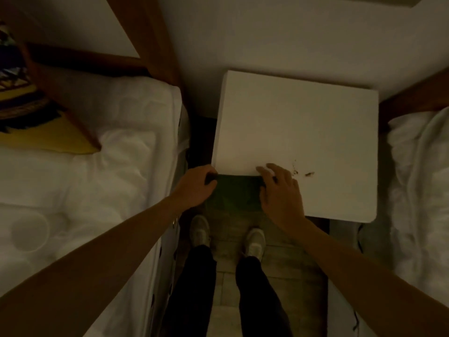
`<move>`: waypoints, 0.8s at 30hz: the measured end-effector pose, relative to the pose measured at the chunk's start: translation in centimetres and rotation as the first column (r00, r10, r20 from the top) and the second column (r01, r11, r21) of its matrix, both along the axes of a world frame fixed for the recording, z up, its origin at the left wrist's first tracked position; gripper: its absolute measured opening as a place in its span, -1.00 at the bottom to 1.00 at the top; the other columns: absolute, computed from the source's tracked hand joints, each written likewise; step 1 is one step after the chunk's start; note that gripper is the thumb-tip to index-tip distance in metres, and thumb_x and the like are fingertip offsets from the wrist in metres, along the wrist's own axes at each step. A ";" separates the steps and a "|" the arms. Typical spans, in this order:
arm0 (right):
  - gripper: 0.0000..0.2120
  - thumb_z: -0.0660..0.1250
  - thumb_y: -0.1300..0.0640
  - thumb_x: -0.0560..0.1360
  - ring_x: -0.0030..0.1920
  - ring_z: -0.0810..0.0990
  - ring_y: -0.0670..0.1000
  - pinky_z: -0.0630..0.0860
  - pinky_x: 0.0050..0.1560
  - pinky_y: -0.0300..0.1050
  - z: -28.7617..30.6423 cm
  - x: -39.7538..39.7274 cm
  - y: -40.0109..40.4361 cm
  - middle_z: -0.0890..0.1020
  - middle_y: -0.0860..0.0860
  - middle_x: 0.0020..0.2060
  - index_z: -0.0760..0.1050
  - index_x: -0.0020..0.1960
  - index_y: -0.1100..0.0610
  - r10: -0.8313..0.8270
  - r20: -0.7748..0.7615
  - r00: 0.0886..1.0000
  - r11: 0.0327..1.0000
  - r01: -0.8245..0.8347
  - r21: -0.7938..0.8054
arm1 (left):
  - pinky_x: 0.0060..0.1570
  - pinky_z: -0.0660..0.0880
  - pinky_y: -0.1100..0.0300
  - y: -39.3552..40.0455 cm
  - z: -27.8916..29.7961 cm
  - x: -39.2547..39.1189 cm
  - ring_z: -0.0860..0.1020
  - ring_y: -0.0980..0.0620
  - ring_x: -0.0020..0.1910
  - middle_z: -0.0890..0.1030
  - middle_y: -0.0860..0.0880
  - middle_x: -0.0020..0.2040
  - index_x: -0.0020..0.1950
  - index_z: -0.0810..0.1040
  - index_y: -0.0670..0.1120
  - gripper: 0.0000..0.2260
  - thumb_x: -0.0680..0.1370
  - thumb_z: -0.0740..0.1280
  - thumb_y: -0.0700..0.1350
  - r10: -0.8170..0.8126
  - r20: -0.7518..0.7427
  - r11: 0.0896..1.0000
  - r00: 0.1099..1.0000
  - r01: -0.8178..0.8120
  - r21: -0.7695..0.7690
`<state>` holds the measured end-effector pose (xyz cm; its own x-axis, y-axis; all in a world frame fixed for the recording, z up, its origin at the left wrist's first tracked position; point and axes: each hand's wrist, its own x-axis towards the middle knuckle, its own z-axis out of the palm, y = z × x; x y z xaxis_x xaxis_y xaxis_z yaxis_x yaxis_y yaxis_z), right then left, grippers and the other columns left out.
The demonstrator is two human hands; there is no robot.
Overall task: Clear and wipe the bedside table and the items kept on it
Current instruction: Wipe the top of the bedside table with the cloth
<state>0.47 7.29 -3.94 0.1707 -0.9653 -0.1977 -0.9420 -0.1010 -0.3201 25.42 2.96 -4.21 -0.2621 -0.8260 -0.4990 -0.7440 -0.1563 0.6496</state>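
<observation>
Dim bedside table [296, 132]: both hands [195, 184] [279, 193] grip a green cloth [237, 193].

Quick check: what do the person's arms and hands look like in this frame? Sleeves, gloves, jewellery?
Both forearms are bare, with no sleeve in view. The left hand and right hand wear no gloves. No watch, ring or bracelet shows, though the light is dim. Lower down: dark trousers and pale shoes.

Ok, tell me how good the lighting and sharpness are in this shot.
Head view: dim and yellowish throughout, soft rather than crisp. The white table top is the brightest area. The dark green cloth stretched between the left hand and the right hand shows almost no detail. Wide-angle bending shows at the edges.
</observation>
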 end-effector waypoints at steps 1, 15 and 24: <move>-0.49 0.34 0.14 0.55 0.42 0.38 0.20 0.42 0.30 0.17 -0.4 0.5 -0.2 0.40 0.13 0.47 0.37 0.49 0.05 0.140 -0.006 0.990 0.987 -0.140 -0.077 | -0.04 0.42 0.28 -0.1 -0.6 0.0 0.52 0.13 -0.06 0.58 0.02 0.07 0.17 0.54 -0.03 -0.83 0.61 0.31 -0.03 0.020 -0.012 1.000 1.000 -0.020 -0.011; -0.54 0.16 -0.02 0.67 0.62 0.04 0.03 0.01 0.59 0.15 -5.6 3.6 -7.7 0.24 -0.07 0.58 0.28 0.56 -0.11 0.944 0.018 0.329 0.324 -0.918 -0.228 | 0.26 0.17 0.22 -8.1 -4.8 -2.3 0.38 0.18 0.25 0.44 0.16 0.28 0.53 0.21 0.01 -0.50 0.67 -0.09 0.22 0.521 -0.201 0.840 0.829 -0.457 0.292; -0.53 -0.05 -0.06 0.70 0.62 0.04 0.11 -0.01 0.59 0.17 -5.6 2.9 -25.2 0.19 -0.01 0.60 0.16 0.60 -0.09 0.536 -0.109 0.837 0.821 -0.547 -0.162 | 0.49 0.23 0.01 -14.6 -6.7 -3.8 0.34 -0.15 0.46 0.34 -0.18 0.51 0.55 0.24 -0.19 -0.46 0.70 -0.07 0.12 0.790 -0.289 0.613 0.541 -0.712 0.341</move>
